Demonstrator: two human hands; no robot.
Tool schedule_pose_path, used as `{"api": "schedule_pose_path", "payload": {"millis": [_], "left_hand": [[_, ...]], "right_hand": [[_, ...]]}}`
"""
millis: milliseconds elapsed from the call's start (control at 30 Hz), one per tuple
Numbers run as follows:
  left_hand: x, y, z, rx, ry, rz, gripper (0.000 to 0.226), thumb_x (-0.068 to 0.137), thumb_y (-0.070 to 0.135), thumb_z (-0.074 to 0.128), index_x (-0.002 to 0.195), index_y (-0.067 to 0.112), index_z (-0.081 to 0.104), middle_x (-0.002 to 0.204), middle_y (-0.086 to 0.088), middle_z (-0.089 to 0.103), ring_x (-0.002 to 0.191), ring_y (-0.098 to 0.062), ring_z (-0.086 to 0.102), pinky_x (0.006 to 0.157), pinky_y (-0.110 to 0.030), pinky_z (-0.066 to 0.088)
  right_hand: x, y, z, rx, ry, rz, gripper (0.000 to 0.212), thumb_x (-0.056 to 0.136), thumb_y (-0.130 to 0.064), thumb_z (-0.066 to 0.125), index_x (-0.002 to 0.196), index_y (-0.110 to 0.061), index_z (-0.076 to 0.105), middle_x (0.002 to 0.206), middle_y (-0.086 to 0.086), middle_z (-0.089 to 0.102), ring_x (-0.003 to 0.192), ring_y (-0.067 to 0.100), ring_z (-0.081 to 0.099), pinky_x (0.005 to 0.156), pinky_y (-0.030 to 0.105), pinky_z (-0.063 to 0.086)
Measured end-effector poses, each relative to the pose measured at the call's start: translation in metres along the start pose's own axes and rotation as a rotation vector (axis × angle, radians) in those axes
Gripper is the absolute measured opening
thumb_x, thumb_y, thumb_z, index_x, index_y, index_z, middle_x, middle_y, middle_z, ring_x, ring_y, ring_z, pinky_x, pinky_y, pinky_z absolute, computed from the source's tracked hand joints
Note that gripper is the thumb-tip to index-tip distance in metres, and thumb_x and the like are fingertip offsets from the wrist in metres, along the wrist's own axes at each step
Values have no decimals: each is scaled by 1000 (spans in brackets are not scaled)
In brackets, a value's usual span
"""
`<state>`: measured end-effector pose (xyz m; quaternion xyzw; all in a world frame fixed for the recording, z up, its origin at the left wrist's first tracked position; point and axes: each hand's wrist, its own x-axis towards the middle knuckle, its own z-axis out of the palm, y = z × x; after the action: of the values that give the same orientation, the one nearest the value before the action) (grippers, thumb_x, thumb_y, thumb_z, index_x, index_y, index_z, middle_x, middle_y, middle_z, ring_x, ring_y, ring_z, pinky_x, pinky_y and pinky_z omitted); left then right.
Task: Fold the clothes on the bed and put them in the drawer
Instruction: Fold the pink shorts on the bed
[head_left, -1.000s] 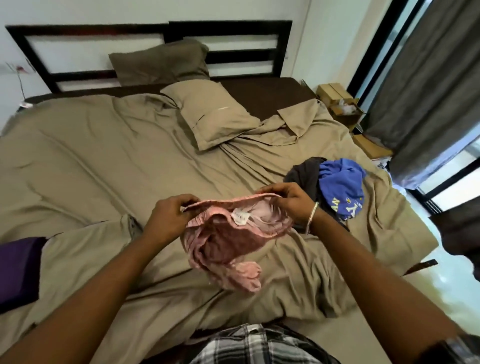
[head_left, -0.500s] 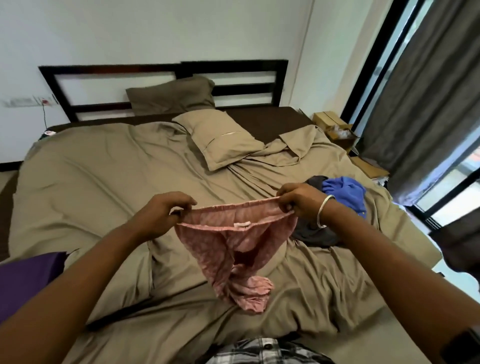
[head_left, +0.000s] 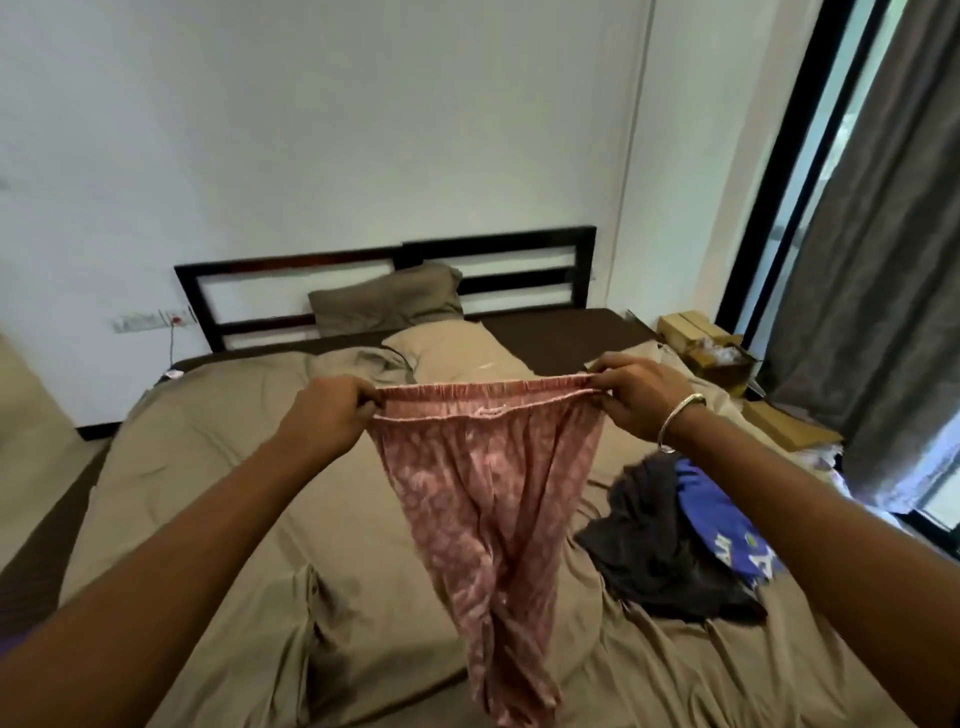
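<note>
A pair of pink patterned trousers (head_left: 488, 509) hangs in the air over the bed (head_left: 218, 467), stretched wide at the elastic waistband. My left hand (head_left: 327, 415) pinches the waistband's left end and my right hand (head_left: 639, 397), with a silver bangle on its wrist, pinches the right end. The legs hang straight down, their hems near the sheet at the bottom. On the bed to the right lie a dark garment (head_left: 660, 551) and a blue garment (head_left: 722, 519) with white letters, in a loose heap.
The bed has a rumpled tan sheet, two pillows (head_left: 452, 353) and a dark slatted headboard (head_left: 519, 260). Cardboard boxes (head_left: 711, 348) stand on the floor at the right of the bed. A grey curtain (head_left: 878, 291) hangs by the window.
Both hands have risen and moved apart, pulling the waistband taut. The trousers went from a bunched heap near the sheet to hanging full length. The view tilted upward.
</note>
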<state>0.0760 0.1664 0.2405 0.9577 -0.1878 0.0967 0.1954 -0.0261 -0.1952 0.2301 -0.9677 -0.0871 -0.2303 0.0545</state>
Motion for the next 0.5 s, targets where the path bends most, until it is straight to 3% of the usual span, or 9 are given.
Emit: {"api": "schedule_pose_path", "payload": {"millis": [133,267,400,500], "left_hand": [[46,45,-39,21,250,-103,23,92,19,52,92,9,73,88,-17,70,84,-37,65,76,-41,55],[80,87,-74,-285,426,-315,28,72,34,55,82,11,69,80,-10,69,81,-34,64,79,-39,56],[104,90,-92,-412,427,-343,19,67,20,55,74,14,72,72,-6,71,71,-32,69,68,-42,61],[112,91,-101,-397,409,-416,15,77,9,53,71,5,66,73,-15,69,70,-36,68,63,-38,59]], "right_hand": [[55,15,-46,150,173,-61,14,75,-11,80,88,-17,81,93,-1,74,74,19,69,65,29,54],[96,16,-86,196,221,-179,7,71,-14,86,75,-12,80,88,-1,74,61,8,60,59,26,52],[123,27,-113,149,234,-116,16,78,-25,82,69,-11,79,86,1,75,66,19,65,62,23,40],[128,36,-115,164,249,-22,20,75,-25,80,61,-12,74,65,-4,67,60,17,62,60,22,37]]}}
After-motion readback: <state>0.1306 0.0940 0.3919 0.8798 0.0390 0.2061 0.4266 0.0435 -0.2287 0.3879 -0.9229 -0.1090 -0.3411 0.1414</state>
